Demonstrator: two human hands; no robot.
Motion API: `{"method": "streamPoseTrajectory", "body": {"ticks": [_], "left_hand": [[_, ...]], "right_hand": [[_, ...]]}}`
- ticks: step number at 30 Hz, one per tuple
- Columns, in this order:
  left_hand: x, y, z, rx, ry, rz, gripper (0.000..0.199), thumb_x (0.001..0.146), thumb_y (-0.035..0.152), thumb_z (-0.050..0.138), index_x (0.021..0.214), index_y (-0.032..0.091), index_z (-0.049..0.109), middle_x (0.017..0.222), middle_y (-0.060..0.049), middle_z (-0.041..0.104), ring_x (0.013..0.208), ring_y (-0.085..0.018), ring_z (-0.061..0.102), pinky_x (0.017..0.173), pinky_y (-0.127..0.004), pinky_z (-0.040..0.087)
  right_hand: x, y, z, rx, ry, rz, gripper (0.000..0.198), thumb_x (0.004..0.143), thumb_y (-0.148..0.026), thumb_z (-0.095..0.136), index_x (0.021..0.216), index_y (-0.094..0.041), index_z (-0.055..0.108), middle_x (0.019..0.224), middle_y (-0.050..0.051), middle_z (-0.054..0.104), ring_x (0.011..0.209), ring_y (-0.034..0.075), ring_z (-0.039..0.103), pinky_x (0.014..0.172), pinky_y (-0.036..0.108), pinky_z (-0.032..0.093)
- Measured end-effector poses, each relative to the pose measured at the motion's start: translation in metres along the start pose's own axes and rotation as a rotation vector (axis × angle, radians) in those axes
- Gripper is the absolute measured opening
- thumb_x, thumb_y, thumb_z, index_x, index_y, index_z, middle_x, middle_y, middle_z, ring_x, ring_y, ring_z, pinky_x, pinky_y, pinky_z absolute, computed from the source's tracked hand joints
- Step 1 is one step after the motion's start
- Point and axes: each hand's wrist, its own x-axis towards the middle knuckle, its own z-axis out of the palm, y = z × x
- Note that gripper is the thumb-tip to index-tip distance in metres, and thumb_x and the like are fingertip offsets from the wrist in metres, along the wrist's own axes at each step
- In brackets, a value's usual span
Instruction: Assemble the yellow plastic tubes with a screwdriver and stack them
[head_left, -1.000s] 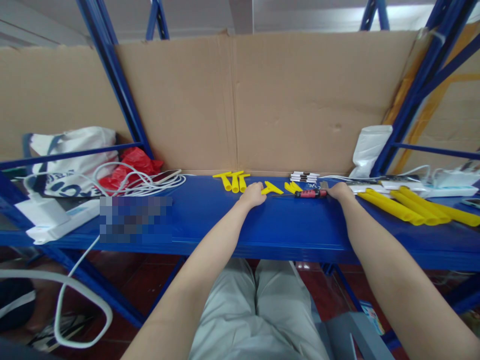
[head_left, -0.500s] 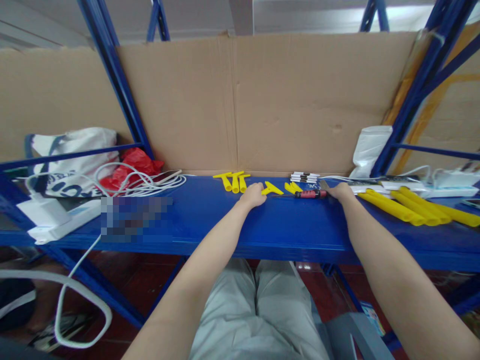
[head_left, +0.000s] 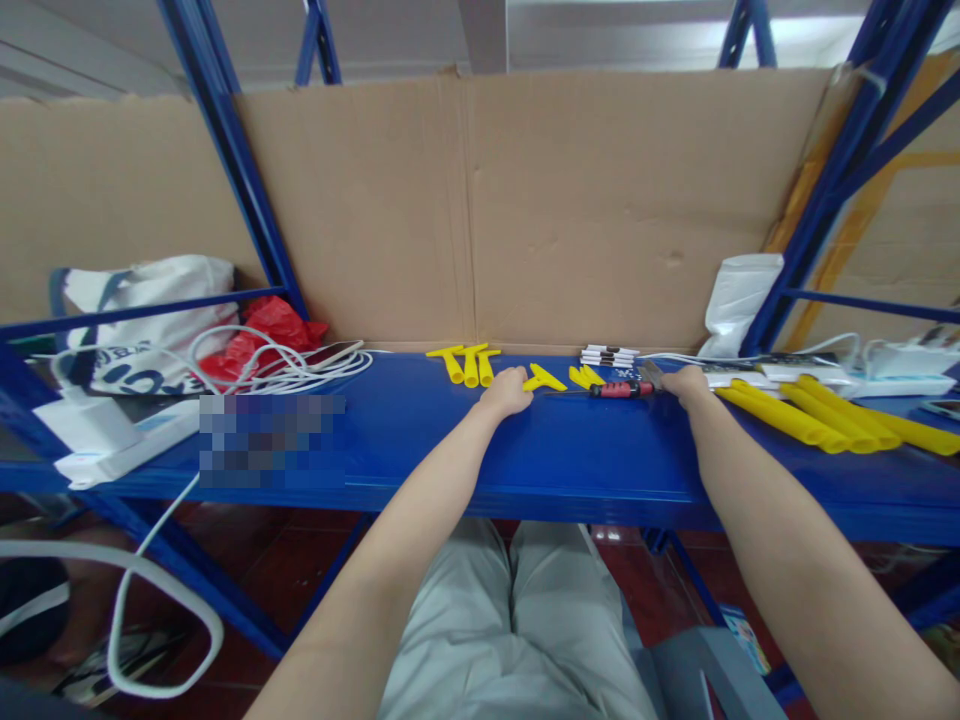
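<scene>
On the blue shelf top (head_left: 420,425), my left hand (head_left: 508,393) is closed, its fingers curled at one end of a yellow T-shaped piece (head_left: 546,379). My right hand (head_left: 685,386) reaches to a small grey flat piece (head_left: 651,375), with most of its fingertips hidden behind the hand. Between the two hands lies a screwdriver (head_left: 622,390) with a red and black handle, its shaft pointing left. Just behind it are small yellow pieces (head_left: 583,376) and a stack of white packs with black marks (head_left: 609,355). Three more yellow T-shaped pieces (head_left: 471,366) stand left of them.
Several yellow tubes (head_left: 840,425) lie on the right, beside white boxes and cables. At left are a white bag (head_left: 161,310), a red plastic bag (head_left: 274,330), coiled white cable (head_left: 300,375) and a power strip (head_left: 135,450). A cardboard panel (head_left: 585,200) closes off the back.
The grey flat piece at my right hand has shifted very slightly. My left hand and the yellow T-shaped piece stay in place.
</scene>
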Motion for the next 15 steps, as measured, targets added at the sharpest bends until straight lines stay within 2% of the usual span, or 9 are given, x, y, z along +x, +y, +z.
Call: {"method": "streamPoseTrajectory", "body": {"ticks": [4,8,15], "left_hand": [[0.000,0.000,0.001,0.002,0.003,-0.001,0.026,0.078,0.016,0.050,0.102,0.012,0.059,0.108,-0.011,0.064,0.102,-0.023,0.059,0.087,-0.030,0.045],[0.000,0.000,0.001,-0.001,0.010,0.004,0.026,0.078,0.015,0.051,0.102,0.012,0.059,0.109,-0.012,0.064,0.102,-0.023,0.059,0.087,-0.030,0.045],[-0.001,0.002,-0.001,0.001,0.001,0.001,0.027,0.078,0.016,0.051,0.104,0.011,0.059,0.109,-0.012,0.064,0.103,-0.022,0.059,0.088,-0.029,0.044]], "right_hand": [[-0.004,-0.002,-0.003,-0.008,-0.009,0.005,0.057,0.075,-0.046,0.060,0.111,-0.001,0.062,0.110,0.026,0.061,0.102,0.033,0.060,0.077,0.035,0.051],[-0.015,-0.008,-0.011,-0.098,0.007,-0.056,0.060,0.080,-0.045,0.054,0.115,0.003,0.059,0.114,0.029,0.059,0.109,0.033,0.057,0.086,0.036,0.047],[-0.023,-0.010,-0.014,-0.098,0.081,-0.101,0.050,0.076,-0.033,0.060,0.111,0.002,0.062,0.111,0.029,0.060,0.106,0.033,0.058,0.087,0.037,0.047]]}}
